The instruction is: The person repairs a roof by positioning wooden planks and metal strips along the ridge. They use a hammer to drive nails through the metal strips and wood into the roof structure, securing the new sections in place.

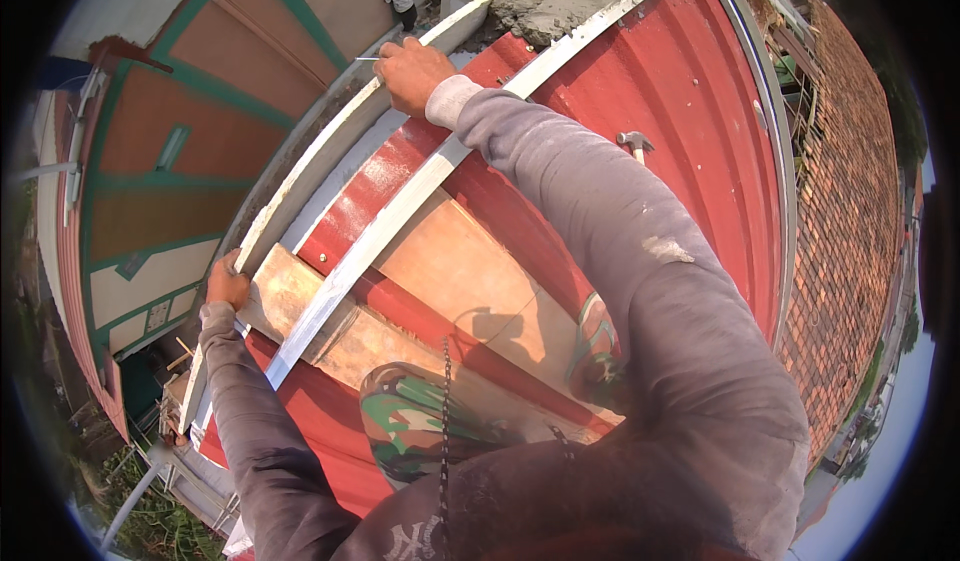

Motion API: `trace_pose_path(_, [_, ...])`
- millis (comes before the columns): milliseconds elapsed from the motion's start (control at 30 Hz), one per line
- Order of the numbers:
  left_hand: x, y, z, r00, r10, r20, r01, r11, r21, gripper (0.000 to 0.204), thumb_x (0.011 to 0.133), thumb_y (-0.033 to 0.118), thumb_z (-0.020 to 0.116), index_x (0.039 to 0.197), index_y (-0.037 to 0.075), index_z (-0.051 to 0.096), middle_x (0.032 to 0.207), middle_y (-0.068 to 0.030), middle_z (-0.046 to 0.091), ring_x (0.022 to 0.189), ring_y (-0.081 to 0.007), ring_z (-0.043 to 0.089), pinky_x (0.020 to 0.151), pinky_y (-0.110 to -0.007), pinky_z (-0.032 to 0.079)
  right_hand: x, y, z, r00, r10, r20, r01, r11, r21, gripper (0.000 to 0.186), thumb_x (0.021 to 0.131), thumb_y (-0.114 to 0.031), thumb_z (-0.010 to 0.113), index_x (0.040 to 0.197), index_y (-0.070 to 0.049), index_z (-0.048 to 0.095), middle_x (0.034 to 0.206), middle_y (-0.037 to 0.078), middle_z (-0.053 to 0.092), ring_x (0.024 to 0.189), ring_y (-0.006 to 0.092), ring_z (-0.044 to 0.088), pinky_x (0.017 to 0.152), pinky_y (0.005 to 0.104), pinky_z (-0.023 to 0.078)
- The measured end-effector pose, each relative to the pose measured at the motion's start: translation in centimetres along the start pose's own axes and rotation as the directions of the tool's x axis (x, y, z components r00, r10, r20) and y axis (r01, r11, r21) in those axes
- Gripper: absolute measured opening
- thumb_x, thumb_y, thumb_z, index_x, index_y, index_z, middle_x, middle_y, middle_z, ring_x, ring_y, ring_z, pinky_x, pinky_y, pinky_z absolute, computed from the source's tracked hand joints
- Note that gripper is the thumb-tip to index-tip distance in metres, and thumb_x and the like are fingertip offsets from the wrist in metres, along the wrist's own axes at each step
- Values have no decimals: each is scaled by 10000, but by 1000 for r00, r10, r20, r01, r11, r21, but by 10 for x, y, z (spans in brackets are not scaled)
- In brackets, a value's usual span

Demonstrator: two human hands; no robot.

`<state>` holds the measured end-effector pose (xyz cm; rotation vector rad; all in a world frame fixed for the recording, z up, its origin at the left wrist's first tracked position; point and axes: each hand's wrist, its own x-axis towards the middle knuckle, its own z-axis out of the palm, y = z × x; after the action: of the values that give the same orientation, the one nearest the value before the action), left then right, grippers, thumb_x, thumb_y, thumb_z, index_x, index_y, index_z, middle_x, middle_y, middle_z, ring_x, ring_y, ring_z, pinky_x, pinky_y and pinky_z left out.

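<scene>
My left hand point(228, 283) is curled on the pale, narrow parapet edge point(300, 169) at the roof's left side, beside the end of a worn board point(268, 291). Farther along that edge, my right hand point(412, 77) is closed, and a thin pale rod point(368, 58), nail-like in shape, sticks out of it to the left. What else its fingers touch is hidden. A long white bar point(430, 174) lies slantwise across the red metal roof sheets point(660, 71), passing under my right forearm.
A hammer point(636, 144) lies on the red sheets, right of my right arm. A tan board point(470, 271) is beneath me. Grey mortar point(560, 1) is heaped at the far end. Past the parapet the ground drops away, with a person point(402, 1) below. Tiled roof point(840, 201) stands right.
</scene>
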<state>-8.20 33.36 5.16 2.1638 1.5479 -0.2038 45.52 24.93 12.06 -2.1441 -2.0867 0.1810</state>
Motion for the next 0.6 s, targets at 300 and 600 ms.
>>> trace_pose_path(300, [0,50,-22,987,-89,134,93,995,-25,579,833,304,628,1355,67,705,1288,-255,727,1239,-416,677,1070,-418,508,20,51,-27,986,-166,-16,163,977,-137,567,779,-99,709,1344,-144,740,1366,36,690,1297,305,590,1111,458,480])
trace_pose_path(600, [-6,66,-38,961,-53,270,92,987,-134,512,843,399,626,1120,-17,738,1220,-217,728,1088,-402,657,1002,-388,490,41,-47,0,897,-156,413,180,984,-18,286,823,-96,683,1080,-58,802,1102,202,785,1064,381,755,935,487,596])
